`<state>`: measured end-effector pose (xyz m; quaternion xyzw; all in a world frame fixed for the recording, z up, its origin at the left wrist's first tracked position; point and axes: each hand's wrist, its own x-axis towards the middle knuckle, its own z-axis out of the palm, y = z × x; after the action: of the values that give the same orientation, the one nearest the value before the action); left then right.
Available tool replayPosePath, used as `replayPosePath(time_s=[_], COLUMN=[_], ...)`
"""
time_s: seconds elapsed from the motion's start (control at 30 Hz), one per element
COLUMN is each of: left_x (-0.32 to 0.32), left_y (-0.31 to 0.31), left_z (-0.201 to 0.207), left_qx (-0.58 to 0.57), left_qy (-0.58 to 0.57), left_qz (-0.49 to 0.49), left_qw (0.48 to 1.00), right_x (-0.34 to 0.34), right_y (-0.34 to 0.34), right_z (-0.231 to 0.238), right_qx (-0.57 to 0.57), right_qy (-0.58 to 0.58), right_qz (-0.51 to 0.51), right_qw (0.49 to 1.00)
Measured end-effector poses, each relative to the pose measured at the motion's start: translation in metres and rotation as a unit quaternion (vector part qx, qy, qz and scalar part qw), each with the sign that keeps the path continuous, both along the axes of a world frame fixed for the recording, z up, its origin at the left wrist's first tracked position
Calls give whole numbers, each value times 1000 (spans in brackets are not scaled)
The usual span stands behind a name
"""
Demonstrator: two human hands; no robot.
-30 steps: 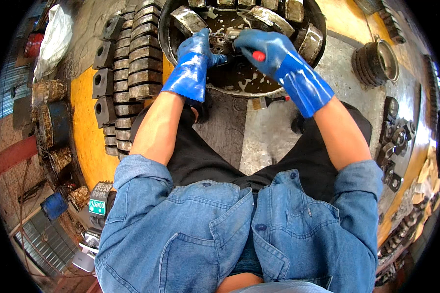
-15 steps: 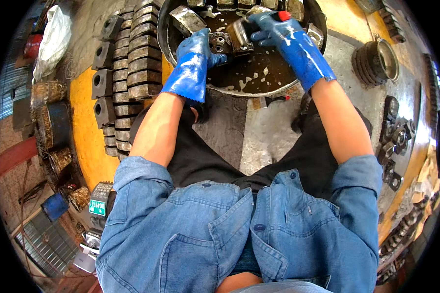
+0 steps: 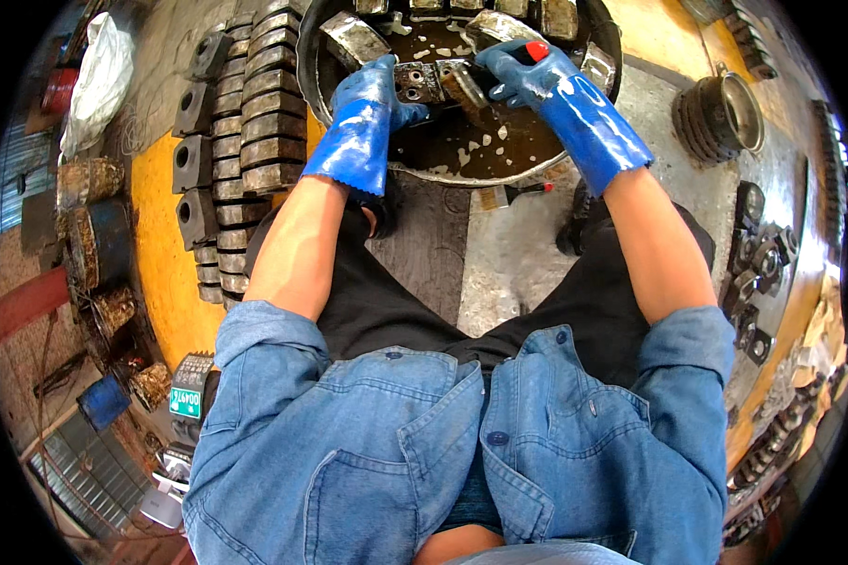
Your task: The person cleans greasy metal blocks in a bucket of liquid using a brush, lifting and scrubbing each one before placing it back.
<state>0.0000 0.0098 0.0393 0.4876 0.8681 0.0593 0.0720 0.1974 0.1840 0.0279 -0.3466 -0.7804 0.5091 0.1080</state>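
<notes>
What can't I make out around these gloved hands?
In the head view:
Basin: far rim cut off by the top edge.
Held brush: bristles blurred; part of its handle hidden by the right hand.
Metal block: left end hidden by the left hand.

Hands, two: the left hand (image 3: 366, 89) and the right hand (image 3: 532, 80). Blue rubber gloves (image 3: 350, 141), two, one per hand. Flat brushes, two: a held brush (image 3: 461, 85) and a floor brush (image 3: 513, 194). Round basin (image 3: 457, 179), one. Within it: one drilled block (image 3: 419, 85) at the left hand; curved metal blocks (image 3: 353, 40), at least eight, some cropped. Black bored blocks (image 3: 198, 219), four. Rows of metal segments (image 3: 271, 104), two, the segments overlapping too closely for a sure count. White plastic bag (image 3: 102, 80), one.
</notes>
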Motion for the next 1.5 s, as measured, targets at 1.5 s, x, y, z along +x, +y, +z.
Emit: replayPosePath(time_s=[1.5], left_x=[99], left_y=[130], left_z=[-194], left_qx=[46], left_qy=[440], left_qz=[-386], left_qw=[810], right_x=[45], right_y=[40], right_z=[62], right_qx=[103], right_qy=[-40], right_qz=[-241], right_qw=[964])
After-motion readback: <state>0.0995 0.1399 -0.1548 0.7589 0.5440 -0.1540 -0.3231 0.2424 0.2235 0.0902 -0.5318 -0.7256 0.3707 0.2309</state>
